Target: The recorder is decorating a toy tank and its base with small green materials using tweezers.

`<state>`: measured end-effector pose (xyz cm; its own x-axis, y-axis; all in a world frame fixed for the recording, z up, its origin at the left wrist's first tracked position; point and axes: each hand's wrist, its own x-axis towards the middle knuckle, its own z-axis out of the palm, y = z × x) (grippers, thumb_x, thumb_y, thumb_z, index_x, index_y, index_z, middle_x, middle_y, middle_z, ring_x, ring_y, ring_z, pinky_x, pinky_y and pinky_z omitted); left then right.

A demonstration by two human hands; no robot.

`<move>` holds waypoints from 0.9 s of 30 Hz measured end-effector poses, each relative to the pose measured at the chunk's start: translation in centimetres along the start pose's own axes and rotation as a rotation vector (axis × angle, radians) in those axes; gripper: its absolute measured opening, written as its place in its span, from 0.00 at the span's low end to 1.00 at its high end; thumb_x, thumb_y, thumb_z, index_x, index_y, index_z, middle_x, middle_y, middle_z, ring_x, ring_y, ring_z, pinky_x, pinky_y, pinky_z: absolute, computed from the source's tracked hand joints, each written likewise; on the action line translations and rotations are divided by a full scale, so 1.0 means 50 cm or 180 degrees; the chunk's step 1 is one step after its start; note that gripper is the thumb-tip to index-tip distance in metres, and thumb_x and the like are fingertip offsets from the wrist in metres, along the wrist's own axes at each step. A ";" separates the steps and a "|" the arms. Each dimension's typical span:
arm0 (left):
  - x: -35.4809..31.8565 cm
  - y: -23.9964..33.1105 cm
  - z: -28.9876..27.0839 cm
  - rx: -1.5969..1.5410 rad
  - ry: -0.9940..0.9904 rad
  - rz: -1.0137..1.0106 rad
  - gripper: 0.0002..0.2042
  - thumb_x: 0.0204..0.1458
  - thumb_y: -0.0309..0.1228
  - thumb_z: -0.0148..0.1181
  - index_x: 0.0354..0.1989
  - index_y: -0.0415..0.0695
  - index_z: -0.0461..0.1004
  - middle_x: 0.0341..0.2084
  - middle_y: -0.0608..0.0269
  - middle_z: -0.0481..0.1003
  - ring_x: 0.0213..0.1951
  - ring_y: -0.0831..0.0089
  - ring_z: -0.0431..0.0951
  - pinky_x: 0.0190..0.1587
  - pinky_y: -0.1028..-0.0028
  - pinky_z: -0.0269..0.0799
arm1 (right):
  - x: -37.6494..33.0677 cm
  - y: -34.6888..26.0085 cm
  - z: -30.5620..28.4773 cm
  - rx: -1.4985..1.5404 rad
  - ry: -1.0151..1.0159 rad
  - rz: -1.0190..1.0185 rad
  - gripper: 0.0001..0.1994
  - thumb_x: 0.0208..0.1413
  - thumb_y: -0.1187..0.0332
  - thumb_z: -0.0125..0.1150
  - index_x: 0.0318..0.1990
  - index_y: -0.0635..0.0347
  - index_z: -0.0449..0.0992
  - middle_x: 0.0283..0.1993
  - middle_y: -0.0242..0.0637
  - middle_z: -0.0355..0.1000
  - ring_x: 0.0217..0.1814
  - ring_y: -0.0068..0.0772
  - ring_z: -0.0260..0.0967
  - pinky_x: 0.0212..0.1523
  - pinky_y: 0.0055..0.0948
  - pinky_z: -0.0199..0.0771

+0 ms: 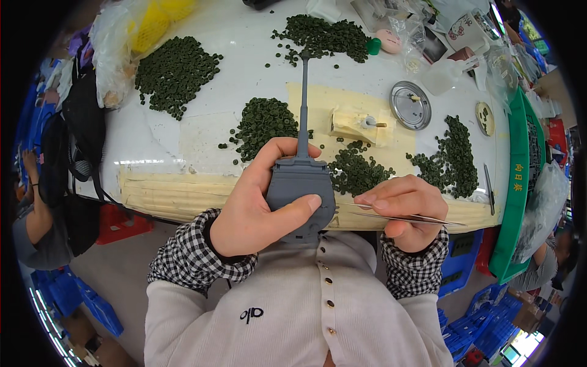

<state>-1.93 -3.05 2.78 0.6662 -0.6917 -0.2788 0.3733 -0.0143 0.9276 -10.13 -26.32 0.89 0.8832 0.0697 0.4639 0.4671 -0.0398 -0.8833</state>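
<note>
My left hand (260, 211) is wrapped round a grey model tank turret (298, 183), its thumb lying across the top. The turret's long thin barrel (304, 104) points away from me over the table. To the right, my right hand (409, 211) pinches a pair of slim metal tweezers (400, 217), whose tips point left toward the turret without touching it. Nothing can be made out between the tips. Just beyond my hands lie heaps of small dark green round parts, one pile (266, 125) by my left fingers and another pile (359, 171) by my right fingers.
More green parts form heaps at the far left (174, 73), far middle (324, 37) and right (452, 159). A round metal dish (410, 105) stands near a tape-covered block (361, 125). A white bottle (443, 74), a dark pen-like tool (489, 186) and a green crate (515, 183) are at the right.
</note>
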 end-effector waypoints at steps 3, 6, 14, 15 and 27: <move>0.000 0.004 -0.003 -0.0113 -0.0023 0.0043 0.26 0.52 0.25 0.56 0.60 0.40 0.55 0.46 0.52 0.74 0.50 0.71 0.75 0.54 0.69 0.72 | -0.004 -0.004 -0.002 0.0121 0.0219 -0.0006 0.16 0.53 0.61 0.70 0.41 0.66 0.81 0.39 0.48 0.78 0.39 0.38 0.79 0.39 0.28 0.80; 0.002 0.002 -0.004 -0.0349 -0.0019 0.0071 0.27 0.52 0.27 0.54 0.61 0.39 0.55 0.46 0.50 0.73 0.50 0.68 0.75 0.54 0.67 0.72 | -0.006 -0.008 -0.004 0.0136 0.0320 -0.0035 0.16 0.53 0.61 0.69 0.41 0.67 0.81 0.38 0.49 0.78 0.39 0.40 0.79 0.39 0.29 0.80; 0.010 0.010 -0.006 -0.0652 0.0012 0.0064 0.29 0.48 0.27 0.51 0.61 0.39 0.54 0.47 0.46 0.72 0.50 0.61 0.76 0.54 0.64 0.72 | -0.013 -0.012 -0.002 -0.0292 0.0938 -0.0294 0.14 0.65 0.61 0.55 0.42 0.67 0.75 0.34 0.47 0.76 0.32 0.34 0.75 0.34 0.29 0.75; 0.011 0.010 -0.006 -0.0658 0.0009 0.0072 0.29 0.48 0.27 0.51 0.62 0.39 0.54 0.47 0.46 0.72 0.50 0.61 0.76 0.54 0.64 0.72 | -0.003 -0.012 -0.002 -0.0557 0.0960 -0.0342 0.12 0.67 0.64 0.50 0.42 0.66 0.73 0.33 0.44 0.74 0.32 0.31 0.72 0.34 0.26 0.71; 0.026 0.022 -0.007 -0.1382 -0.0205 -0.0235 0.29 0.50 0.30 0.59 0.60 0.40 0.56 0.43 0.44 0.74 0.44 0.58 0.79 0.47 0.64 0.77 | 0.089 -0.005 -0.015 -0.3349 0.0786 -0.0021 0.12 0.43 0.77 0.71 0.38 0.61 0.80 0.30 0.39 0.70 0.35 0.41 0.67 0.36 0.34 0.69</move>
<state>-0.44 -3.72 3.34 0.5913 -0.7439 -0.3116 0.6641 0.2299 0.7115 -6.25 -26.75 3.22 0.8099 -0.1252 0.5731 0.1705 -0.8846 -0.4341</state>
